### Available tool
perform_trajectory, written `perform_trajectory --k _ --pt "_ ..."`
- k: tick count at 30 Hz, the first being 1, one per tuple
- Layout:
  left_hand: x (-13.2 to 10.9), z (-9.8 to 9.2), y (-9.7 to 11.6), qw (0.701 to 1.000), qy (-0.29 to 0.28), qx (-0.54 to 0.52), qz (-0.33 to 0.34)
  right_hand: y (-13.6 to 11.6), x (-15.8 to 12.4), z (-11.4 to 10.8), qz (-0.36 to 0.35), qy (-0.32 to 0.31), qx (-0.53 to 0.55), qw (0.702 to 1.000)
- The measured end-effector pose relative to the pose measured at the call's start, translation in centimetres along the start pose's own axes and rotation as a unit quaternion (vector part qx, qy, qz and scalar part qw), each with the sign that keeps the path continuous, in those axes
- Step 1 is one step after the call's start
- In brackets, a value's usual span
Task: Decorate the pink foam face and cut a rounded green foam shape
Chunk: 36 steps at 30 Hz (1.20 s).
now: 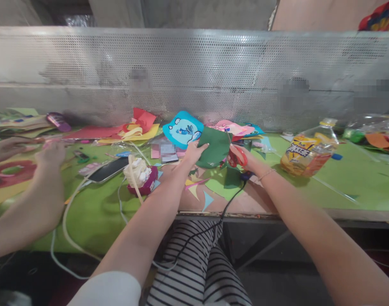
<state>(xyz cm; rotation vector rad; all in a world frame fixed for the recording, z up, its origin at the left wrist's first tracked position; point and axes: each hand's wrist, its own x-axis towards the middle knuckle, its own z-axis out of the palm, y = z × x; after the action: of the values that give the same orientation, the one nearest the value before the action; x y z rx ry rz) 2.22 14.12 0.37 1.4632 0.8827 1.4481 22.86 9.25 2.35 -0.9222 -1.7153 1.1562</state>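
Observation:
My left hand [195, 154] grips the lower left edge of a dark green paper piece [215, 146], thumb on top and fingers beneath. My right hand [239, 156] is closed around the handles of red scissors [237, 158], whose blades reach up along the green piece's right edge. Just behind my left hand lies a blue paper cutout [183, 131] with a drawn figure on it. Pink cutouts [234, 128] rest behind the green piece. Below my hands, paper scraps [207, 199] in several colours are scattered on the table.
A drink bottle [309, 151] stands at right. Left of my forearm are a phone [109, 169], cables and a white-and-magenta object [142, 177]. A co-worker's hands [49, 155] work at far left. A perforated metal panel [194, 80] runs along the back.

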Motion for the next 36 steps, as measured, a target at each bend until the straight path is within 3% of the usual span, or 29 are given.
perform_trajectory --k 15,22,29,36 --pt "0.3 -0.3 -0.4 0.999 -0.01 0.041 -0.033 -0.9 -0.8 -1.3 0.044 -0.005 -0.049 0.998" --pt "0.3 -0.4 -0.5 0.998 -0.044 0.033 -0.037 -1.0 -1.1 -2.4 0.067 -0.025 -0.079 0.994" --pt "0.3 -0.4 -0.7 0.996 -0.07 0.029 -0.043 -1.7 -1.4 -2.0 0.074 -0.023 -0.08 0.994" --pt "0.3 -0.5 -0.8 0.995 -0.085 0.023 -0.051 -1.3 -1.2 -3.1 0.073 -0.039 -0.185 0.979"
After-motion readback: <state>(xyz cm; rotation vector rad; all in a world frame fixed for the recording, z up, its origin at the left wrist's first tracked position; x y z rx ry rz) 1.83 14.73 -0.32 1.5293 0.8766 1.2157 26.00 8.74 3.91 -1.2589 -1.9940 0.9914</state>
